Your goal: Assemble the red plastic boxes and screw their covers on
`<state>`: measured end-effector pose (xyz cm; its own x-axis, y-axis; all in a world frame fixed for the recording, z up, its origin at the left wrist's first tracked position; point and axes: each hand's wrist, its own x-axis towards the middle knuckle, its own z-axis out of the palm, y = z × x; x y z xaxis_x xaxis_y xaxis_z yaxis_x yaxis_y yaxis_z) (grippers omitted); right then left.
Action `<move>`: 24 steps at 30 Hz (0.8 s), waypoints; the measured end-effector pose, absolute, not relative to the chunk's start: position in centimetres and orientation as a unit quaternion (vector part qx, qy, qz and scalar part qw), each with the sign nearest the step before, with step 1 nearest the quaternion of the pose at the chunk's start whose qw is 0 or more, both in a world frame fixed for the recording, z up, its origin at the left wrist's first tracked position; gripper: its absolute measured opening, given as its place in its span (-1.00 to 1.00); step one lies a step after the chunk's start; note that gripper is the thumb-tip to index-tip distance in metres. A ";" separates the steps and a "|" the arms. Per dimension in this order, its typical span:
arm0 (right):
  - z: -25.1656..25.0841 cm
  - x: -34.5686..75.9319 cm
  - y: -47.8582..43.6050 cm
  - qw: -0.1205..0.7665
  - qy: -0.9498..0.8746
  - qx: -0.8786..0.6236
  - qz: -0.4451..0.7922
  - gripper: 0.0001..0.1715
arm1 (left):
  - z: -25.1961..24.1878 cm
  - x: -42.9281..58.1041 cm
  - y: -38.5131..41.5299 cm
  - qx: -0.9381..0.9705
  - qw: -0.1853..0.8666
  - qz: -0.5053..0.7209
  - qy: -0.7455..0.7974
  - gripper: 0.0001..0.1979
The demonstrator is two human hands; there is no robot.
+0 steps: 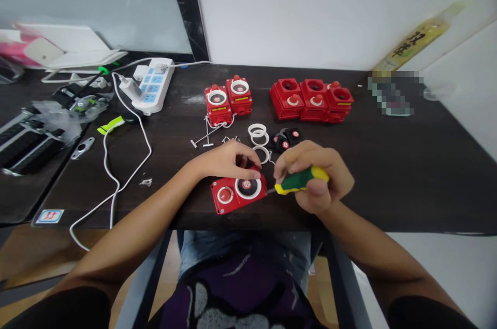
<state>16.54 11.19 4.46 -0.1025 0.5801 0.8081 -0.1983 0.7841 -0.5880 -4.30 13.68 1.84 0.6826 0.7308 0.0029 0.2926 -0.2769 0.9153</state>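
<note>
Red plastic switch box (236,202) lies on the dark table (388,189) before you; in the head view, your left hand (225,159) grasps its top edge, probably so it cannot slide, while your right hand (310,176) clenches a green-yellow screwdriver (301,181), tip near the box's side.

Black short sleeves (58,311) sit at 7 o'clock, and a matching black sleeve (423,316) at 5 o'clock. At 6 o'clock, a dark purple top (233,292) carries a white-and-grey print, with pale blue denim jeans (240,248) showing just beyond it.
</note>
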 end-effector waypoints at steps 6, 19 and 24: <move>5.2 16.7 11.4 0.529 -0.701 -0.067 0.474 -0.62 | 1.8 -4.4 13.8 0.770 0.513 0.222 0.308 -0.79; 7.3 17.8 12.4 0.368 -0.598 -0.030 0.712 -0.68 | 1.9 -4.4 13.6 0.805 0.451 0.245 0.298 -0.81; 6.9 17.9 12.7 0.360 -0.597 -0.052 0.715 -0.67 | 1.9 -4.4 13.7 0.808 0.443 0.252 0.296 -0.82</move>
<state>17.95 12.66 6.93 -0.7351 0.5767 0.3564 -0.4531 -0.0268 -0.8910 -4.36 13.66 1.94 0.6983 0.7009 0.1451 0.2548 -0.4329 0.8647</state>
